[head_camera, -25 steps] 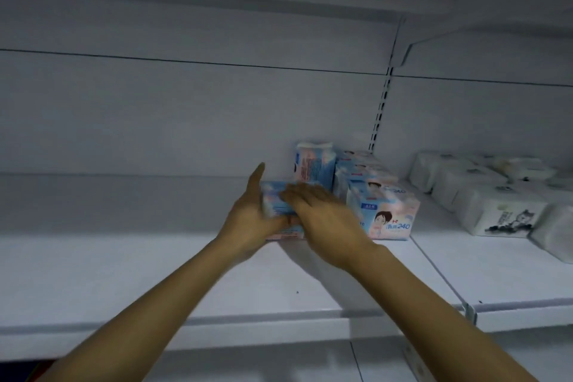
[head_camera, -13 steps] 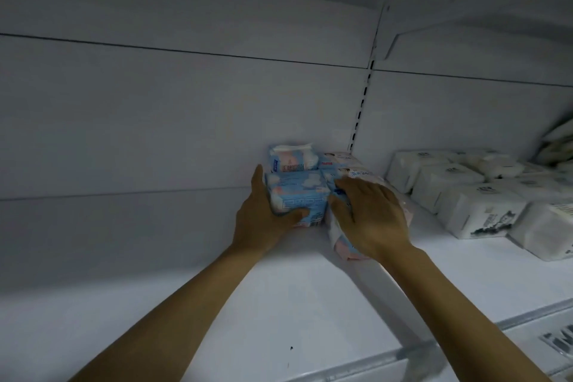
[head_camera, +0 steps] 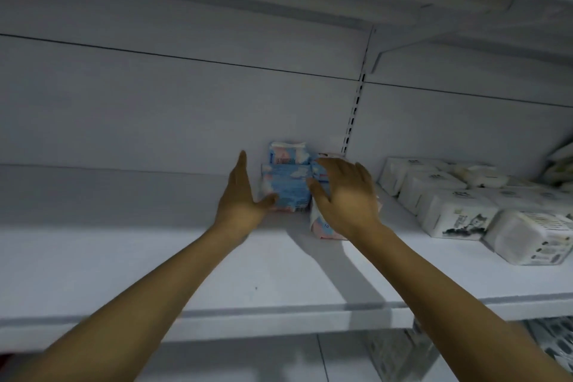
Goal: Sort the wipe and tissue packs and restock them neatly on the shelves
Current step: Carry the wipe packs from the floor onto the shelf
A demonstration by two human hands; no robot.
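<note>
Shelf: its front lip (head_camera: 279, 316) runs across the lower frame, with both forearms reaching over it toward the centre.
Left hand: the left hand (head_camera: 242, 201) lies flat with its fingers straight up along the side of the front blue pack (head_camera: 286, 186), the thumb touching the pack's lower front. Half a second ago it was wrapped round that pack; now it only steadies it.
Right hand: the right hand (head_camera: 344, 195) is released, fingers spread over the pink pack (head_camera: 325, 226) just right of centre. Whether it presses down or has just lifted off cannot be told.
Front blue pack: it stands on the shelf at mid-frame. A second ago both hands carried it lower and further forward; it now sits back against the rear blue pack (head_camera: 288, 153).
Rear blue pack: it shows above the front one, close to the back panel (head_camera: 155, 118), just left of the slotted upright (head_camera: 356, 112).
White packs: the white packs (head_camera: 455, 217) stand in rows at the right of the frame, well apart from the blue ones and unmoved.
Meaning: this pack looks placed and lined up, with the grip eased; the wide bare stretch of shelf on the left of the frame suggests much restocking remains.
</note>
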